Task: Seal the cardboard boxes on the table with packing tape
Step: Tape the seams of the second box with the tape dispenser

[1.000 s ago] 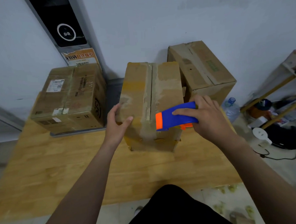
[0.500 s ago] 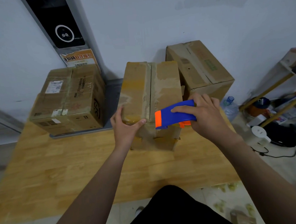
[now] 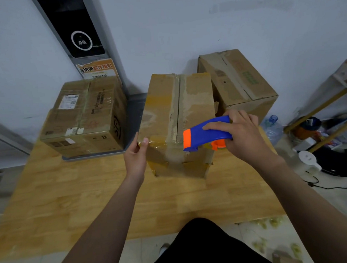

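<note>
Just beyond the bare near stretch of the worktop point(image 3: 75, 200), the left grip point(image 3: 136, 153) clasps the near-left top corner of the middle box point(image 3: 195, 102), thumb pressed on top. The right grip point(image 3: 244, 135), the nearer to the work, is curled round a blue and orange tape dispenser point(image 3: 209, 132). Its orange mouth points left and sits at the box's near top edge, just right of the centre seam point(image 3: 177, 107). A glossy band of tape lies along that edge from thumb to dispenser, so the run looks crosswise, while the seam's long axis runs straight away from the person. The box is worn, scarred with old tape and crumpled low at the front. Farther back stand a left box point(image 3: 83, 116) and a right box point(image 3: 238, 81).
</note>
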`<state>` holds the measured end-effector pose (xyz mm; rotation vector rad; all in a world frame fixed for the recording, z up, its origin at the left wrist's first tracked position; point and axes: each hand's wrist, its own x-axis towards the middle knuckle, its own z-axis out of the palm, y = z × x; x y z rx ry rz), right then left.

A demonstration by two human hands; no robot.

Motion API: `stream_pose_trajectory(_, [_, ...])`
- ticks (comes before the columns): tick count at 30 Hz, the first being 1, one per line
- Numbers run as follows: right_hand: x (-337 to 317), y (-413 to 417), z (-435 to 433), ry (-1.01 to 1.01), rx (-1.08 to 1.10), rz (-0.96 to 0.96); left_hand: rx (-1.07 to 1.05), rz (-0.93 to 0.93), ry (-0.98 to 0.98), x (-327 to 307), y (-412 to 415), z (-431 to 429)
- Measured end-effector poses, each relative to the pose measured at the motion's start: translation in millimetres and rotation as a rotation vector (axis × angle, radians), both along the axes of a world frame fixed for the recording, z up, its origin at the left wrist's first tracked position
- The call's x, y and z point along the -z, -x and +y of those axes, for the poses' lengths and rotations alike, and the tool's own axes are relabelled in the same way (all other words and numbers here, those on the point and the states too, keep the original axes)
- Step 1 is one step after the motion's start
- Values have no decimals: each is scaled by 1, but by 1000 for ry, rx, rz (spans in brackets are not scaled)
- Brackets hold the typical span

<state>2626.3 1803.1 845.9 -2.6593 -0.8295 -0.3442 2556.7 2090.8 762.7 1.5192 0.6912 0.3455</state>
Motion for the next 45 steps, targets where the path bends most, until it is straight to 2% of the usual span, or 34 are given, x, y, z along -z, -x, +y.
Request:
stream_pose_trajectory(5, [1,0,1,-7,-18,-9,117,113,-360,-3,-10,1])
stream_pose_trajectory(9, [3,0,-3,-2,-10,-13,323,280,-950,-10,-30,-6])
stream_pose_trajectory(12, [3,0,-4,-11,-4,-23,441,321,-1104,-21,-44,-13])
stream_pose_trajectory(22, [1,3,-6,15,-43,0,575,399,-1002,-26,-60,-10])
stream_pose_trajectory(31, [20,0,-59,-81,-83,-104,580,432,-934,-31,-62,-7])
stream_pose_trajectory(35, [27,-7,-92,-73,-88,-138,576,412,-940,-31,-62,-9])
stream_pose_trajectory(42, [47,-13,-86,-133,-64,-124,595,424,-967,-32,-63,-12])
stream_pose_trajectory(45, [48,-14,-88,-118,-61,-151,654,362,-1004,-34,-65,-25])
